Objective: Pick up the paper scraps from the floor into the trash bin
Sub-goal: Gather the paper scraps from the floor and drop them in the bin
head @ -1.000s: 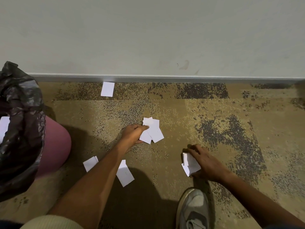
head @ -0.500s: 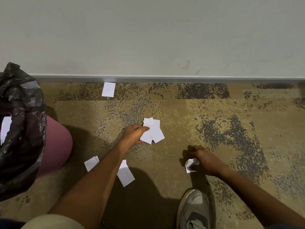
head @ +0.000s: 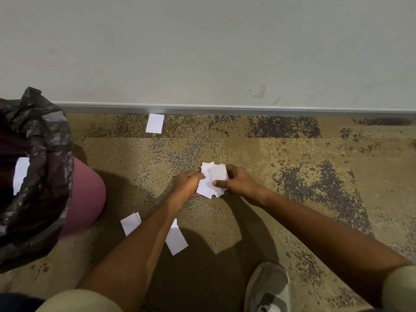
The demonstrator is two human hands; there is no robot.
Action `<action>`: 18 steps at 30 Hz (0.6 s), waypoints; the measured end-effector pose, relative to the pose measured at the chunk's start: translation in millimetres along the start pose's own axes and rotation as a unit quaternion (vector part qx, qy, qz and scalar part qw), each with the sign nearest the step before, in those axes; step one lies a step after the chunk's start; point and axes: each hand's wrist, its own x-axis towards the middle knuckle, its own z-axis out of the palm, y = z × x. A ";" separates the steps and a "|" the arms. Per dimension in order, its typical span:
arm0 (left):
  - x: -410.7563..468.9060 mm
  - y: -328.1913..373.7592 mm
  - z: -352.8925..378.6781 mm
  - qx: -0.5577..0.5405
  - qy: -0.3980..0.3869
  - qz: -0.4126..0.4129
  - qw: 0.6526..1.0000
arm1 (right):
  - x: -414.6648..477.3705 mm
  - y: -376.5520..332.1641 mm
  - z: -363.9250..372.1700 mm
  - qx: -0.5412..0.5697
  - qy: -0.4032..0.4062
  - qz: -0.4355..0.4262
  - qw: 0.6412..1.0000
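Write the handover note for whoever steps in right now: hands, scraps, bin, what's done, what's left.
Left hand and right hand: both gripping one bundle of scraps, low over the carpet.
Loose on the floor: scrap by the baseboard, scrap nearest the bin, scrap beside the left forearm.
Trash bin with black liner at left; one scrap in the bin.
Left: drop the bundle in the bin, then gather the three loose scraps.
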 end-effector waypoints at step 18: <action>-2.2 -2.7 -0.2 -0.068 -0.051 0.013 0.996 | 5.9 10.9 0.0 -0.002 0.098 -0.026 0.995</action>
